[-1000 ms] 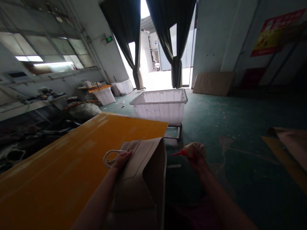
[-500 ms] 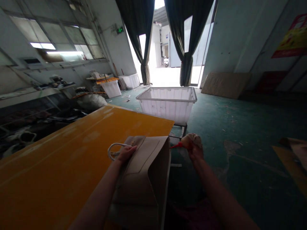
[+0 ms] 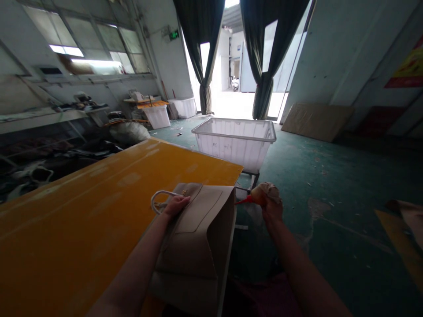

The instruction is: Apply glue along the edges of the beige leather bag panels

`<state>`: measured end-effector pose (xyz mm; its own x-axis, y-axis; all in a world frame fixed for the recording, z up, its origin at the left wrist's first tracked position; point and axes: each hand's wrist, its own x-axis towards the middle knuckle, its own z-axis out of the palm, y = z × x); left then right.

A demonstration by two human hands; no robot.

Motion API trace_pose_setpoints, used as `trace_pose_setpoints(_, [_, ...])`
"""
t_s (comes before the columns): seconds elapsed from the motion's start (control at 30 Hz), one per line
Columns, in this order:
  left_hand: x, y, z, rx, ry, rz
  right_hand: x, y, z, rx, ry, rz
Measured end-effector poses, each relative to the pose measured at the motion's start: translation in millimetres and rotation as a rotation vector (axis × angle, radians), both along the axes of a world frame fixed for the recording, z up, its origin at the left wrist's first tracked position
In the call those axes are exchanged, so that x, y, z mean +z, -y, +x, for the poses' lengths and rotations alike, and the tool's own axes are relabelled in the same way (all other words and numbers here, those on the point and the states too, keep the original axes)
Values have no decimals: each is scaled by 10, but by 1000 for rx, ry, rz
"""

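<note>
A beige handbag (image 3: 198,211) lies on its side at the edge of the yellow table (image 3: 109,211), its open end facing right. A pale looped handle (image 3: 158,193) sticks out at its left. My left hand (image 3: 176,206) is closed on the bag near the handle and a small gold fitting. In my right hand (image 3: 272,204) is a squeeze bottle (image 3: 259,195) with a red nozzle, partly wrapped in something beige. The nozzle tip points left at the bag's upper right edge; whether it touches I cannot tell.
Beyond the table corner stands a large white plastic bin (image 3: 231,147) on a dark frame. Dark items are heaped under the left bench (image 3: 49,119). A brown board (image 3: 317,121) leans on the right wall. Tied dark curtains (image 3: 264,66) flank the bright doorway.
The view has turned slightly left, so the room sits farther right in the frame. Both hands keep their holds, and the nozzle stays at the bag's edge.
</note>
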<state>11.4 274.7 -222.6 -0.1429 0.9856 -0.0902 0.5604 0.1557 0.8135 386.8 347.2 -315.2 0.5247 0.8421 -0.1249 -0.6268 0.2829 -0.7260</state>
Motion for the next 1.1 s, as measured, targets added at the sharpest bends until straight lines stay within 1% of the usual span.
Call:
trace_pose_setpoints(0.17, [-10, -1, -4, 0, -1, 8, -8, 105, -4, 5, -17, 56])
trace_pose_setpoints(0.47, [2, -8, 1, -7, 16, 11, -77, 377, 12, 73, -59, 33])
trace_pose_setpoints(0.57, [11, -7, 8, -7, 22, 6, -132, 465, 20, 96, -48, 16])
trace_pose_setpoints(0.7, [33, 5, 33, 0, 15, 7, -215, 573, 15, 105, -45, -21])
trace_pose_setpoints(0.8, [47, 12, 53, 8, 5, 12, -231, 663, -4, 90, -73, -63])
trace_pose_setpoints(0.97, [44, 1, 68, 13, -5, 14, -243, 819, -24, 132, -76, -47])
trace_pose_setpoints(1.1, [36, -5, 61, 7, -13, 11, -323, 935, -31, 143, -96, -80])
